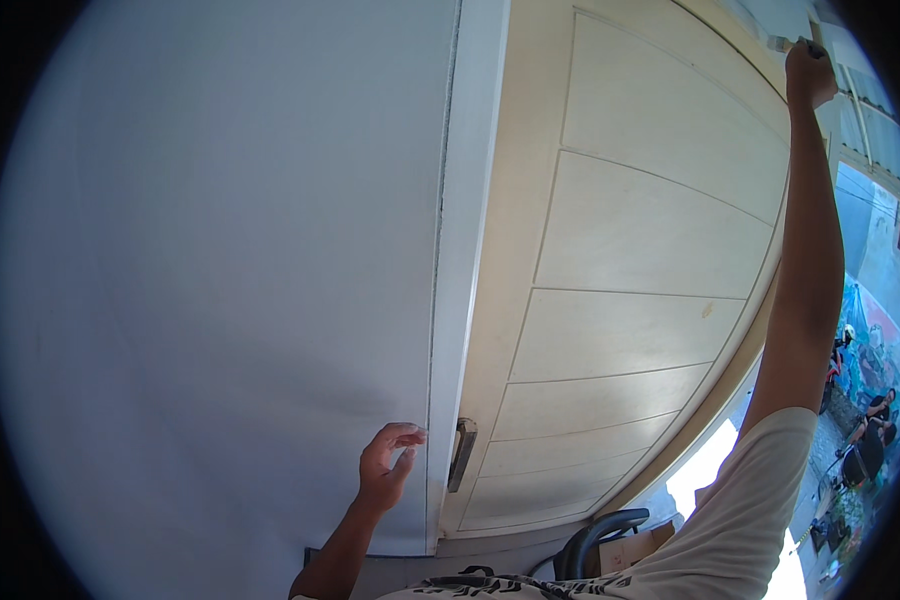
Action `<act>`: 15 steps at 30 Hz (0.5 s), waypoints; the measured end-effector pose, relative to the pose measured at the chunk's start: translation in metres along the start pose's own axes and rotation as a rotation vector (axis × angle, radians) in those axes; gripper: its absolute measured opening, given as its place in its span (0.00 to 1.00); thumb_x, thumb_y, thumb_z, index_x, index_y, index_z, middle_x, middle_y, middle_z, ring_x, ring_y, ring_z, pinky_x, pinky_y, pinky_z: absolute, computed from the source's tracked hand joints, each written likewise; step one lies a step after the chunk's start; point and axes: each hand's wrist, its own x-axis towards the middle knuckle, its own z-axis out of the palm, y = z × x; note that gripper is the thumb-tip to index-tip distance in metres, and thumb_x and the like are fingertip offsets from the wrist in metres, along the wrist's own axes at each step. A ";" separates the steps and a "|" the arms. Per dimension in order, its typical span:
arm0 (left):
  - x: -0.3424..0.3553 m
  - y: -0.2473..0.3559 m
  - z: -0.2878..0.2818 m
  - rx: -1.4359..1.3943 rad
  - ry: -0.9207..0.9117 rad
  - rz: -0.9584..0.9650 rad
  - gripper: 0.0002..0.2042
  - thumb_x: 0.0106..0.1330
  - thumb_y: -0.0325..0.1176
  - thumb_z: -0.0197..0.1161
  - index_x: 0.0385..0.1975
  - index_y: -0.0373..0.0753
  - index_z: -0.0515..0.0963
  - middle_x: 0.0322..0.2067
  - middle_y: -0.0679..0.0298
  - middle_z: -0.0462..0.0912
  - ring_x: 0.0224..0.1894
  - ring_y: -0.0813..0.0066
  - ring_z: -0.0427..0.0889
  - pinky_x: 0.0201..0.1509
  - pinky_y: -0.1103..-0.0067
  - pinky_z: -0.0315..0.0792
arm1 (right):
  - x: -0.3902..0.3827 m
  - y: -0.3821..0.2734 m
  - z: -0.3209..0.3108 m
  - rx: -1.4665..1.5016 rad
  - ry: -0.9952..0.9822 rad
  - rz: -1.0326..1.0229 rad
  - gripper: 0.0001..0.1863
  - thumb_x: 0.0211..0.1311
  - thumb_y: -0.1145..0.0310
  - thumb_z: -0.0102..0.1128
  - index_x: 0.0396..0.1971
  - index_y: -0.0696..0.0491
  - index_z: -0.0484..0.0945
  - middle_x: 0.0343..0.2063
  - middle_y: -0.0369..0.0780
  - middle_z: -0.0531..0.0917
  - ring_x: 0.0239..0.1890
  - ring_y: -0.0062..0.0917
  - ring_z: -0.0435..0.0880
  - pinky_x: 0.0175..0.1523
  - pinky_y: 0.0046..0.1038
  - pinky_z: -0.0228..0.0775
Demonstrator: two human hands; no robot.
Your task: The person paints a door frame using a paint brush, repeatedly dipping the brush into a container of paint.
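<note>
I count two hands here, one left hand [382,468] and one right hand [810,78], plus one cream door [530,230], at least five panels [660,225] on it tbh, one door handle [461,456], one cardboard box [625,551], and at least one person [881,404] outside.

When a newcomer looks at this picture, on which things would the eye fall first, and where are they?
Probably first on the large cream door with grooved panels, right of centre. Next might come the right hand, raised far into the upper right corner and closed around a small dark thing, too small to identify. Low in the view, the left hand curves its fingers, left of the door handle.
</note>
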 end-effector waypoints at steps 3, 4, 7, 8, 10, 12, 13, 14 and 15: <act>0.005 0.001 0.016 0.020 -0.039 0.011 0.14 0.69 0.21 0.57 0.53 0.33 0.75 0.48 0.55 0.82 0.51 0.67 0.82 0.60 0.69 0.74 | -0.019 -0.027 -0.012 0.019 -0.026 -0.080 0.22 0.57 0.40 0.62 0.39 0.40 0.91 0.37 0.40 0.91 0.45 0.39 0.89 0.55 0.41 0.78; 0.007 0.001 0.022 0.023 -0.035 0.007 0.14 0.69 0.21 0.57 0.53 0.33 0.75 0.48 0.55 0.82 0.51 0.67 0.82 0.60 0.69 0.74 | -0.028 -0.042 -0.026 0.154 -0.032 -0.120 0.21 0.61 0.46 0.62 0.42 0.47 0.89 0.39 0.43 0.90 0.45 0.40 0.89 0.55 0.41 0.79; 0.008 0.004 0.043 0.026 -0.066 0.024 0.14 0.70 0.21 0.57 0.54 0.32 0.73 0.49 0.52 0.81 0.52 0.64 0.82 0.60 0.67 0.75 | -0.063 -0.106 -0.073 0.735 -0.173 0.005 0.13 0.69 0.61 0.60 0.40 0.57 0.83 0.36 0.44 0.87 0.39 0.36 0.88 0.46 0.36 0.82; 0.007 0.007 0.049 0.015 -0.072 0.027 0.14 0.69 0.21 0.57 0.54 0.32 0.74 0.49 0.53 0.81 0.52 0.65 0.82 0.60 0.68 0.74 | -0.081 -0.120 -0.093 1.227 -0.244 0.131 0.08 0.72 0.70 0.58 0.37 0.60 0.78 0.32 0.43 0.84 0.31 0.31 0.87 0.36 0.31 0.84; 0.003 0.014 0.058 -0.002 -0.090 0.037 0.16 0.66 0.18 0.57 0.53 0.32 0.75 0.50 0.52 0.81 0.53 0.65 0.81 0.61 0.68 0.73 | -0.126 -0.132 -0.137 1.256 -0.308 0.162 0.09 0.72 0.70 0.58 0.39 0.62 0.79 0.35 0.45 0.84 0.35 0.34 0.87 0.41 0.34 0.84; -0.005 0.025 0.062 0.003 -0.084 0.065 0.16 0.65 0.18 0.57 0.54 0.32 0.75 0.50 0.52 0.81 0.53 0.64 0.81 0.62 0.67 0.73 | -0.170 -0.141 -0.172 1.308 -0.392 0.193 0.14 0.72 0.69 0.57 0.45 0.66 0.80 0.41 0.49 0.86 0.44 0.40 0.88 0.51 0.39 0.84; -0.009 0.031 0.062 -0.018 -0.108 0.105 0.17 0.65 0.17 0.57 0.54 0.32 0.75 0.50 0.51 0.80 0.53 0.64 0.81 0.62 0.66 0.73 | -0.191 -0.142 -0.188 1.340 -0.432 0.208 0.17 0.72 0.68 0.56 0.48 0.68 0.81 0.44 0.51 0.87 0.48 0.43 0.89 0.55 0.41 0.84; -0.013 0.038 0.061 -0.020 -0.117 0.111 0.18 0.63 0.17 0.57 0.54 0.32 0.75 0.51 0.50 0.80 0.53 0.63 0.81 0.62 0.65 0.73 | -0.217 -0.137 -0.206 1.332 -0.458 0.188 0.15 0.73 0.73 0.54 0.49 0.71 0.79 0.45 0.53 0.85 0.48 0.44 0.88 0.55 0.41 0.85; -0.017 0.045 0.060 0.012 -0.079 0.108 0.18 0.63 0.17 0.57 0.54 0.32 0.75 0.51 0.50 0.80 0.53 0.63 0.81 0.62 0.65 0.73 | -0.245 -0.128 -0.228 1.365 -0.493 0.084 0.14 0.74 0.78 0.52 0.50 0.74 0.76 0.47 0.55 0.83 0.49 0.46 0.88 0.55 0.41 0.87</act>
